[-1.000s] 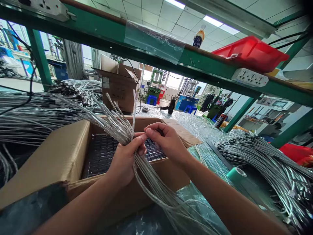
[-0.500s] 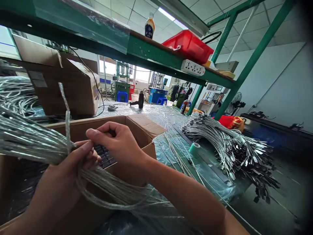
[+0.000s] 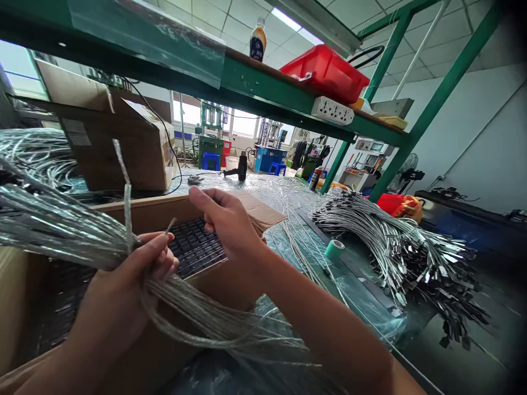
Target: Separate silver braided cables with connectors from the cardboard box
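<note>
My left hand is closed around a thick bundle of clear-sheathed wire cables, at the lower left over an open cardboard box. One strand stands upright beside the thumb. A short thin wire end pokes out between the thumb and forefinger. Below the hand, the bundle runs on to the right, with a loose cable loop hanging under it. Just right of it, apart from the bundle, my right hand is held with curled fingers and thumb forward. Its fingertips are partly hidden, and I cannot see anything in them.
The cardboard box holds a dark gridded layer. Right of it lie loose cables, a green tape roll and a big cable pile. A heat gun stands farther back. A green shelf crosses overhead with a red bin.
My right hand has moved away from the left fingertips, up and to the right. The short wire end now shows at my left fingers. The view has shifted slightly.
</note>
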The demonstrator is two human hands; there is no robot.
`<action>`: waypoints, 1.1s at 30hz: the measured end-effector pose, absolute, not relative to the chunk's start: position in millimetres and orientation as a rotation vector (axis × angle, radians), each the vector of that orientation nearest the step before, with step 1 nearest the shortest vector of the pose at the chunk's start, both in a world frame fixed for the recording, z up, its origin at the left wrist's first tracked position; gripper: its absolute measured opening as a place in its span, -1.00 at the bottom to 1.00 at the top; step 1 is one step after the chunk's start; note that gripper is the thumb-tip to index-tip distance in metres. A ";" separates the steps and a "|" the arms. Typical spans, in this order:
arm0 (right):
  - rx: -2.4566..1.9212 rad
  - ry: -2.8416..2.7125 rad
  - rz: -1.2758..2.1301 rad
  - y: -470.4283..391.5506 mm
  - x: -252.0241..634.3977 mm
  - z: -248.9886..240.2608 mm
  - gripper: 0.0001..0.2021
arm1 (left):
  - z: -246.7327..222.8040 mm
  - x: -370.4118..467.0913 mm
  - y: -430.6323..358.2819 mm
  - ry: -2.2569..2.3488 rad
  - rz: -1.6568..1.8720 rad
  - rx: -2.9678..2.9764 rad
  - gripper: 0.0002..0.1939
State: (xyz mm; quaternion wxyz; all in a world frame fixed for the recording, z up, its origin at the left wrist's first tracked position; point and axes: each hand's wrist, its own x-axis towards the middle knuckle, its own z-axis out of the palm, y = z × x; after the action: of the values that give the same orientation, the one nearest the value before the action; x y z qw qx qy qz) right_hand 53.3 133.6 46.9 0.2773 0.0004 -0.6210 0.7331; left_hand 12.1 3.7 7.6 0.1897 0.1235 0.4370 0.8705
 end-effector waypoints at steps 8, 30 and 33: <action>0.074 -1.802 2.040 132.7 58.6 25.2 -0.82 | 3.9 11.2 -1.1 1.134 2.442 0.361 -0.84; 0.066 -1.978 1.683 135.7 66.6 25.3 -0.68 | 1.4 7.7 -2.3 1.072 2.429 0.426 -0.80; 0.119 -2.022 1.665 134.3 65.1 27.3 -0.70 | 0.7 7.1 -2.0 1.073 2.432 0.420 -0.79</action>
State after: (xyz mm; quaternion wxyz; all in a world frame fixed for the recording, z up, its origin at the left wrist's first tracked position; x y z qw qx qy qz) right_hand 65.1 134.3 27.3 0.2568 0.0440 -0.7452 0.6138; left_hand 7.1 -2.0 0.7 0.2232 0.1520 0.3886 0.8810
